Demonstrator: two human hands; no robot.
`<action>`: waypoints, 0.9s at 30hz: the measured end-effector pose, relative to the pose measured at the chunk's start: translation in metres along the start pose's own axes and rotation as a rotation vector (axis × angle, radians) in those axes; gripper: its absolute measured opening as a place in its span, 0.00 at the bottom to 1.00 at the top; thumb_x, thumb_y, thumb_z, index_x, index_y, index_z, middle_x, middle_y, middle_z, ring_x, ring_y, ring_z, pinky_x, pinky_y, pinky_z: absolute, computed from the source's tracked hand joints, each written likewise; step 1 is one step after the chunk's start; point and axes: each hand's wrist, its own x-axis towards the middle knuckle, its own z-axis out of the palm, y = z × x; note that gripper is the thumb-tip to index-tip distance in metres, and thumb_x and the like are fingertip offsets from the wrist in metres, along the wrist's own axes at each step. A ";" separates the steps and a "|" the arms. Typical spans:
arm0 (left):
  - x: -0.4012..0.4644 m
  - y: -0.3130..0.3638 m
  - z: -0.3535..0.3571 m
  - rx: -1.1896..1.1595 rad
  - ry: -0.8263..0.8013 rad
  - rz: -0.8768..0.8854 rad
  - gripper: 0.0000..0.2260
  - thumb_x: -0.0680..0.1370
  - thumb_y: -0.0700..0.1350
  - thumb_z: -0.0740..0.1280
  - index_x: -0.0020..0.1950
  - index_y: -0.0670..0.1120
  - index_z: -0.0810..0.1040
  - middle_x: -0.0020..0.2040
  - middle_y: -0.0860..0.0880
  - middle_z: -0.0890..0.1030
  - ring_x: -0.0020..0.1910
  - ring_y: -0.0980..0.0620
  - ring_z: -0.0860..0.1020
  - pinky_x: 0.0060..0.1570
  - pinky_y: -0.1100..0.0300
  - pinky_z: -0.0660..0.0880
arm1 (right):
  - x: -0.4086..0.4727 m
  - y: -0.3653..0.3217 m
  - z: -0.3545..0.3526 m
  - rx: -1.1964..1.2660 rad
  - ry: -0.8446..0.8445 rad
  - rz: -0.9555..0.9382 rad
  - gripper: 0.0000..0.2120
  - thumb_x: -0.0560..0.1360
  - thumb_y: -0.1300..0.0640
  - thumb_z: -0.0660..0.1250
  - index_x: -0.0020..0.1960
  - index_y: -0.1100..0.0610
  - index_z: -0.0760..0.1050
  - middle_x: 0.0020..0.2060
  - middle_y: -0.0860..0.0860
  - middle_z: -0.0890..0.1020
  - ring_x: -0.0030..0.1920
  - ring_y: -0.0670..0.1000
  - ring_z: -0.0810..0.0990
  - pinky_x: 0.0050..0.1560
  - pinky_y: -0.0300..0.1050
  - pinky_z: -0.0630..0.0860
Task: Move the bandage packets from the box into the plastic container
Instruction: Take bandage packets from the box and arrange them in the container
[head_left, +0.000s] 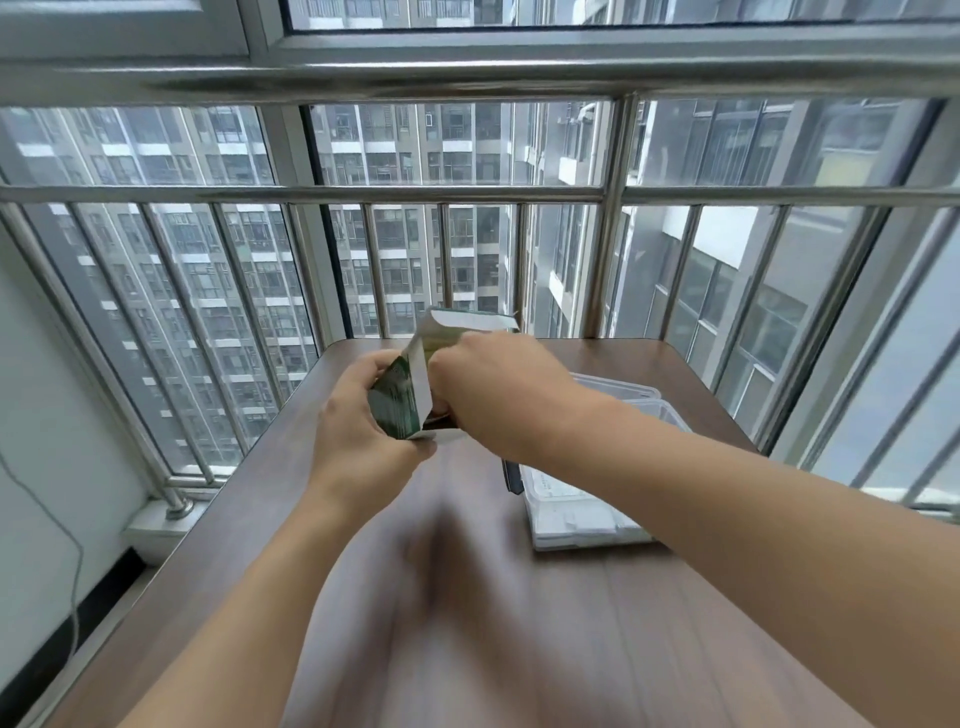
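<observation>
The left hand (358, 415) holds the green and white box (410, 387) in a closed grip, fingers curled round its left side and underside. The box is raised above the desk (332, 545), tilted, with its open end toward the right and its white flap (470, 319) standing up at the far side. The right hand (498, 389) is at the open end of the box, fingers curled and reaching into it; the fingertips are hidden, so what this grip holds cannot be determined. Both forearms extend from the near edge of the view.

The clear plastic container (576, 514) rests on the desk to the right of the box, partly covered by the right forearm. White bandage packets (558, 493) lie inside it. A dark item at its left edge cannot be identified.

Beyond the far edge of the desk stands a metal railing (363, 195) in front of windows.
</observation>
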 end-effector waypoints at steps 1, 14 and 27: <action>0.001 0.000 0.001 0.008 -0.002 0.005 0.32 0.60 0.31 0.78 0.56 0.58 0.76 0.48 0.58 0.82 0.47 0.57 0.82 0.44 0.50 0.82 | 0.002 0.003 0.001 0.021 -0.007 0.013 0.15 0.75 0.66 0.64 0.35 0.53 0.62 0.30 0.48 0.63 0.35 0.58 0.68 0.37 0.46 0.66; -0.010 -0.022 -0.004 -0.173 -0.132 -0.208 0.35 0.53 0.35 0.78 0.57 0.53 0.77 0.55 0.48 0.82 0.59 0.44 0.80 0.53 0.48 0.83 | 0.004 0.038 0.002 0.485 0.057 -0.013 0.05 0.74 0.59 0.75 0.50 0.54 0.88 0.42 0.47 0.86 0.39 0.44 0.82 0.51 0.43 0.81; -0.016 -0.045 -0.002 -0.228 -0.127 -0.306 0.36 0.52 0.36 0.80 0.57 0.54 0.76 0.57 0.44 0.83 0.61 0.41 0.81 0.60 0.45 0.79 | -0.014 0.050 0.000 0.367 0.276 -0.193 0.05 0.77 0.58 0.73 0.50 0.52 0.87 0.41 0.45 0.87 0.36 0.45 0.84 0.43 0.38 0.80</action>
